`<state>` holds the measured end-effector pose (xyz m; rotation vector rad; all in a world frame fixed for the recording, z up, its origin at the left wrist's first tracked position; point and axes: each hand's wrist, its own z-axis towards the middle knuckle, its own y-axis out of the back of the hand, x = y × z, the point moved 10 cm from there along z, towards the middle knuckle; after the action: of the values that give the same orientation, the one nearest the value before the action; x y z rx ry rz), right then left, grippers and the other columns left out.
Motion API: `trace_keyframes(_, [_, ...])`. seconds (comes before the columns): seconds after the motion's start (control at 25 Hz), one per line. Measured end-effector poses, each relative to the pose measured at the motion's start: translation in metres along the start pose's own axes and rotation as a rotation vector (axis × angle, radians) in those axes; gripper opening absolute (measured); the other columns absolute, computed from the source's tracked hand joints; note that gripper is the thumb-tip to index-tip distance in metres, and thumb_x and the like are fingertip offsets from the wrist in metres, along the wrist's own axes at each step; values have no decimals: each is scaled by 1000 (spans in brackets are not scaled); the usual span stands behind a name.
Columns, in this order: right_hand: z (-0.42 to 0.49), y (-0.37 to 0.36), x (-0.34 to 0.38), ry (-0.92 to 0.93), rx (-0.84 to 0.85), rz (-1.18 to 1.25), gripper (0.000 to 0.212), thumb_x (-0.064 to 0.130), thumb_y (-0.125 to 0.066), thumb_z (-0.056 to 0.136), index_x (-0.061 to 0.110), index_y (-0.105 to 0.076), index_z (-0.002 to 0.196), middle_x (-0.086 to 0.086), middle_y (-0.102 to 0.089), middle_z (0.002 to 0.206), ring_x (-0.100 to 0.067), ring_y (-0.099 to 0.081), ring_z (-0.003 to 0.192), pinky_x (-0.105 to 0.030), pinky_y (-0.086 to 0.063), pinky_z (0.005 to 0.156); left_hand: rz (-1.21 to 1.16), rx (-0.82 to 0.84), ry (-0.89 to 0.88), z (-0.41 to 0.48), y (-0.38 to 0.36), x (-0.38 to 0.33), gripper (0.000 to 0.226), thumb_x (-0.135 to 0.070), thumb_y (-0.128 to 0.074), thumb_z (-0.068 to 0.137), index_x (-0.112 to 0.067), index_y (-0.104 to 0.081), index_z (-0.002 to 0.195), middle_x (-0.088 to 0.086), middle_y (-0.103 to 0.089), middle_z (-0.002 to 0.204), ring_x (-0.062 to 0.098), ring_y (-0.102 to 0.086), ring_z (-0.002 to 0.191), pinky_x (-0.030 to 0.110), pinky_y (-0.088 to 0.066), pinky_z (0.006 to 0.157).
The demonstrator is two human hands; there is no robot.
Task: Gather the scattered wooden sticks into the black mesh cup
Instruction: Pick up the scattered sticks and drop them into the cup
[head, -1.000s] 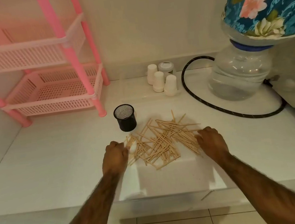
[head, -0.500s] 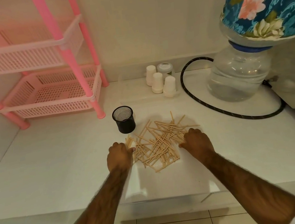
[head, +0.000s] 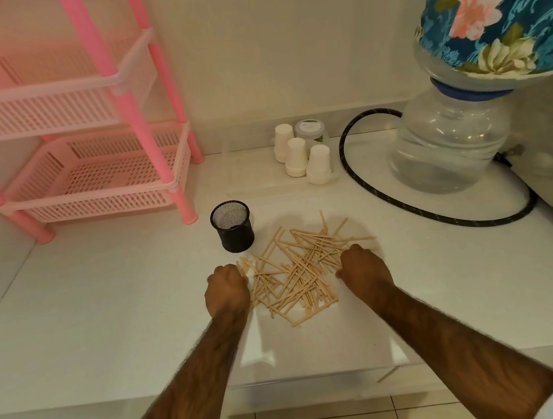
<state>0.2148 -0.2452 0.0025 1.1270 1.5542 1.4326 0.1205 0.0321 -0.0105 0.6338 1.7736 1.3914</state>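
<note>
A loose pile of thin wooden sticks (head: pixel 296 272) lies on the white counter (head: pixel 108 314). Just behind its left end stands the black mesh cup (head: pixel 232 226), upright, and I see no sticks in it. My left hand (head: pixel 227 290) sits at the pile's left edge with its fingers curled, and a few stick ends poke out beyond the knuckles. At the right edge, my right hand (head: pixel 364 268) curls its fingers down over the sticks. Both sets of fingertips are hidden.
A pink plastic basket rack (head: pixel 99 174) stands at the back left. White paper cups (head: pixel 296 157) and a small jar are behind the cup. A black hose (head: pixel 361 182) loops round a water bottle (head: pixel 450 141) at the right. The counter's front edge is near my forearms.
My right hand has slid left and drawn the right side of the pile inward, so the sticks lie closer together. My left hand has stayed at the left edge.
</note>
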Motion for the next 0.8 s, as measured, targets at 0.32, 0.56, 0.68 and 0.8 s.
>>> trace_keyframes(0.32, [0, 1, 1, 3, -11, 13, 20, 22, -52, 98, 13, -59, 114, -8, -60, 118, -19, -62, 103, -25, -50, 84, -56, 15, 18, 3, -2, -3, 28, -25, -52, 99, -7, -60, 120, 13, -59, 122, 29, -58, 111, 37, -48, 90])
trace_keyframes(0.56, [-3, 7, 1, -16, -44, 57, 22, 19, -49, 98, 12, -57, 118, -8, -56, 121, -18, -62, 103, -25, -50, 85, -62, 3, -13, 0, -1, -7, 29, -22, -48, 100, -6, -59, 121, 14, -59, 125, 29, -58, 114, 37, -47, 95])
trace_keyframes(0.68, [-3, 7, -1, -10, -52, 68, 23, 18, -45, 99, 13, -56, 119, -7, -57, 121, -18, -60, 107, -24, -48, 87, -50, 6, -44, -2, -2, -9, 27, -20, -45, 101, -7, -58, 121, 13, -58, 125, 27, -56, 115, 35, -45, 97])
trace_keyframes(0.8, [-3, 7, -1, 10, -59, 71, 23, 16, -43, 100, 13, -55, 119, -6, -58, 120, -17, -58, 109, -24, -45, 89, -16, -7, -75, -3, -1, -12, 23, -18, -46, 100, -6, -59, 116, 13, -59, 121, 27, -56, 112, 33, -46, 92])
